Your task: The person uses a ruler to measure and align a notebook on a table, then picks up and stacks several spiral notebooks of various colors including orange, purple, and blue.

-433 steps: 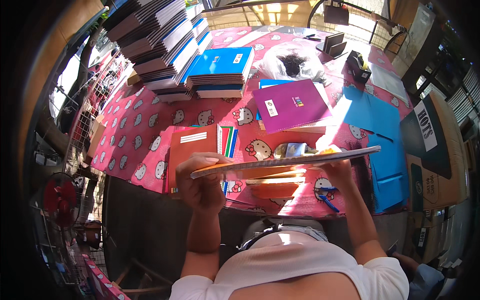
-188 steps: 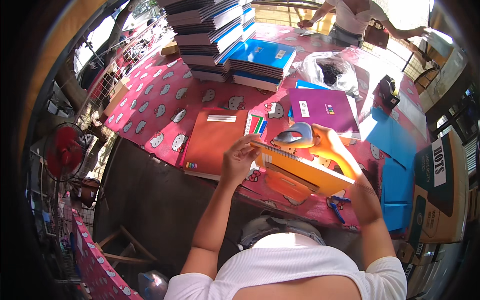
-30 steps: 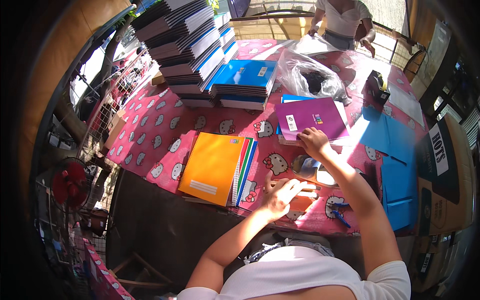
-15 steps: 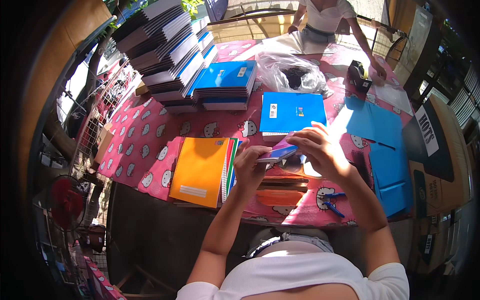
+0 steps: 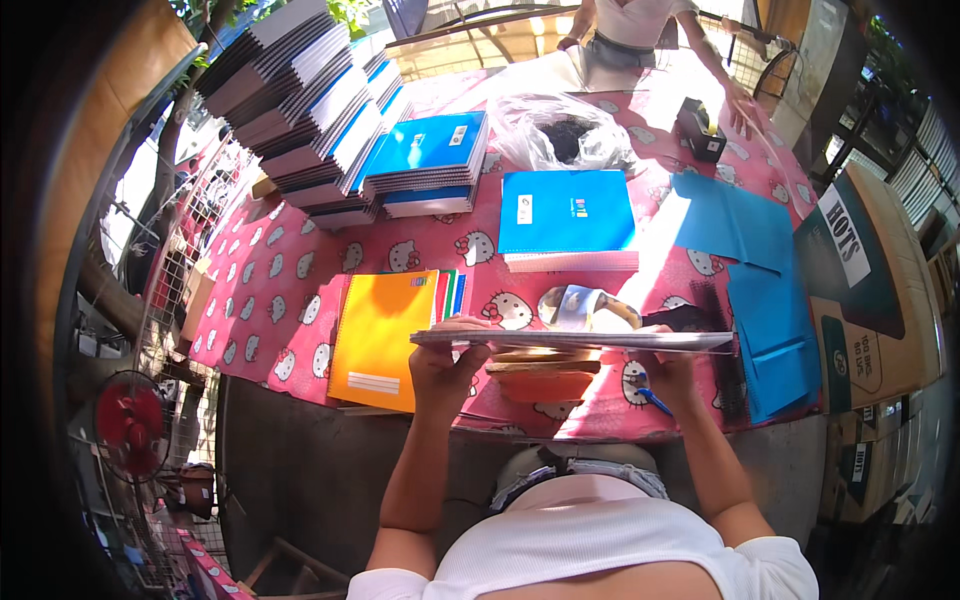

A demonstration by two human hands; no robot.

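A thin stack of notebooks [image 5: 570,340], seen edge-on, is held level above the near part of the table. My left hand [image 5: 450,365] grips its left end, thumb underneath. At the other end my right hand [image 5: 668,368] closes round it, its fingers partly hidden. Just beyond lies a roll of clear tape [image 5: 590,308]. Below the held notebooks are some worn orange-brown pieces [image 5: 540,385] and blue-handled pliers [image 5: 655,398], partly covered by my right hand. To the left rests an orange spiral notebook [image 5: 385,340] beside red, green and blue ones. Farther off lies a blue notebook pile [image 5: 568,212].
Tall notebook stacks [image 5: 310,110] lean at the far left. A plastic bag [image 5: 520,130] with black contents and a black tape dispenser [image 5: 702,130] stand farther back. Blue sheets [image 5: 770,310] and a cardboard box [image 5: 880,290] are at right. Another person [image 5: 630,30] stands opposite.
My hands have moved apart and lower, and the held notebooks now lie level and edge-on between them. The other person's hand has shifted near the dispenser.
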